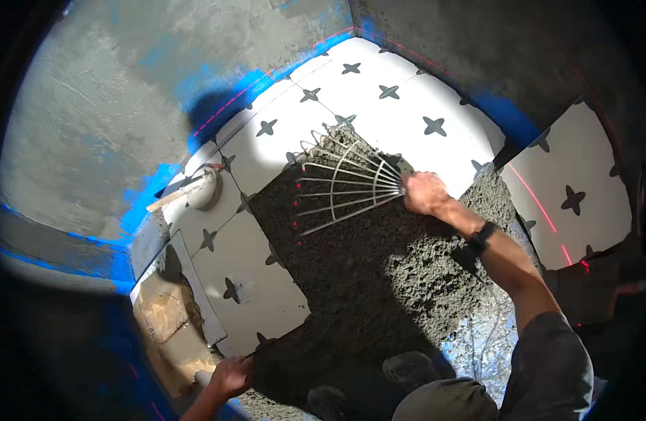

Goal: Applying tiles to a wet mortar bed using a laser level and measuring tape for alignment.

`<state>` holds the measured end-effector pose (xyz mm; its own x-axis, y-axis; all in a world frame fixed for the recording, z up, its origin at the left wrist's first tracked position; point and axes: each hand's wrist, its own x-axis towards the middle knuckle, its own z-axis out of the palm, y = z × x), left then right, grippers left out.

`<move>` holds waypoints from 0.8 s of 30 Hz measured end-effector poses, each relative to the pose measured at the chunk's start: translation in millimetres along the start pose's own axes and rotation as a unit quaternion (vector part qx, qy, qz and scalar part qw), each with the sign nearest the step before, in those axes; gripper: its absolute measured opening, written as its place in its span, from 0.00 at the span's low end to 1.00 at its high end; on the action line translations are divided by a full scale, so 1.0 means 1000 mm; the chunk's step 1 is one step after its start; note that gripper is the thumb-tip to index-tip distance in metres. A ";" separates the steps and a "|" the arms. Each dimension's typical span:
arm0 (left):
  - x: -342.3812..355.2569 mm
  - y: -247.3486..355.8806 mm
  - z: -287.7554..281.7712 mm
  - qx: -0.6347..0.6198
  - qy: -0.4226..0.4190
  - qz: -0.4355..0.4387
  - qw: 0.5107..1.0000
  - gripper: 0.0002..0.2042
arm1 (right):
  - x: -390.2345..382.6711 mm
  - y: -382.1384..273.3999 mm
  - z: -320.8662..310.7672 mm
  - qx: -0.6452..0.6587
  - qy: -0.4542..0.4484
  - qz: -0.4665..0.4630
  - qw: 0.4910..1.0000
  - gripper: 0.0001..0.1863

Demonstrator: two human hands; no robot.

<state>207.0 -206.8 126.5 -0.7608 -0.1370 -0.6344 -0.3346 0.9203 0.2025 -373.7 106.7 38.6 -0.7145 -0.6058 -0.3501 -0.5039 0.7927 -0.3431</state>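
Metal tines make the rake [375, 186] look light and springy, probably stiffest where they meet, so that neck seems the place to hold. The right hand [427, 194] is closed around it there; the tines fan out leftward from that grip, above grey mortar [330, 288]. Well apart, left of the grip and nearer the body, the left hand [232, 377] is shaded: I cannot tell how closed it is or what it holds.
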 end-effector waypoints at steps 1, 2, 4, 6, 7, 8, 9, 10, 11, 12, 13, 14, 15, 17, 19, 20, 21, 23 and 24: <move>-0.025 -0.005 0.006 0.046 0.002 0.005 0.999 0.15 | 0.006 -0.010 -0.002 -0.101 -0.029 -0.038 0.994 0.13; -0.043 -0.012 0.015 0.056 -0.026 -0.041 0.997 0.16 | 0.001 -0.014 0.001 -0.105 -0.023 -0.044 0.993 0.15; -0.076 -0.033 0.036 0.033 -0.024 -0.137 0.990 0.20 | -0.007 -0.017 0.004 -0.109 -0.009 -0.064 0.992 0.18; -0.097 -0.055 0.064 0.030 -0.031 -0.207 0.977 0.23 | -0.018 -0.011 0.008 -0.092 -0.053 -0.051 0.993 0.18; -0.108 -0.065 0.077 0.040 -0.044 -0.232 0.971 0.24 | -0.021 -0.008 0.010 -0.111 -0.015 -0.070 0.991 0.18; -0.113 -0.075 0.089 0.051 -0.056 -0.255 0.964 0.24 | -0.021 -0.005 0.011 -0.134 -0.005 -0.070 0.988 0.18; -0.115 -0.082 0.098 0.047 -0.095 -0.243 0.964 0.25 | -0.019 -0.005 0.012 -0.175 -0.002 -0.044 0.984 0.19; -0.117 -0.087 0.104 0.043 -0.135 -0.232 0.962 0.25 | -0.016 -0.006 0.013 -0.118 0.013 -0.028 0.993 0.13; -0.117 -0.090 0.108 0.040 -0.171 -0.221 0.959 0.26 | -0.010 -0.011 0.014 -0.090 0.026 -0.033 0.995 0.13; -0.111 -0.089 0.110 0.039 -0.149 -0.194 0.969 0.27 | -0.003 -0.019 0.015 -0.070 0.044 -0.018 0.996 0.13; -0.108 -0.087 0.110 0.002 -0.114 -0.215 0.970 0.27 | 0.001 -0.028 0.017 -0.040 0.054 0.007 0.998 0.13; -0.103 -0.080 0.110 -0.034 -0.081 -0.237 0.968 0.27 | 0.005 -0.039 0.019 -0.009 0.022 0.033 0.999 0.15; -0.099 -0.073 0.109 -0.070 -0.048 -0.258 0.962 0.27 | 0.003 -0.047 0.022 -0.025 0.044 -0.001 0.999 0.14; -0.092 -0.061 0.103 -0.083 -0.004 -0.232 0.969 0.24 | -0.013 -0.062 0.031 -0.060 0.062 -0.046 0.995 0.14; -0.084 -0.053 0.097 -0.075 0.034 -0.187 0.979 0.20 | -0.026 -0.073 0.033 -0.050 0.034 -0.074 0.995 0.16; -0.083 -0.050 0.095 -0.077 0.036 -0.185 0.979 0.21 | -0.032 -0.077 0.033 -0.062 0.038 -0.086 0.994 0.17; -0.083 -0.048 0.094 -0.077 0.038 -0.188 0.978 0.21 | -0.035 -0.080 0.032 -0.076 0.044 -0.105 0.991 0.17; -0.085 -0.047 0.096 -0.074 0.033 -0.194 0.978 0.21 | -0.036 -0.082 0.026 -0.021 0.030 -0.048 0.998 0.17; -0.086 -0.047 0.098 -0.071 0.028 -0.194 0.978 0.21 | -0.035 -0.081 0.023 -0.001 0.035 -0.026 0.999 0.16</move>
<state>342.8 -202.6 98.1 -0.5893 -0.4901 -0.6423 -0.6754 0.7351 0.0587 -296.7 61.6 58.7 -0.7193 -0.6401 -0.2701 -0.5425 0.7604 -0.3572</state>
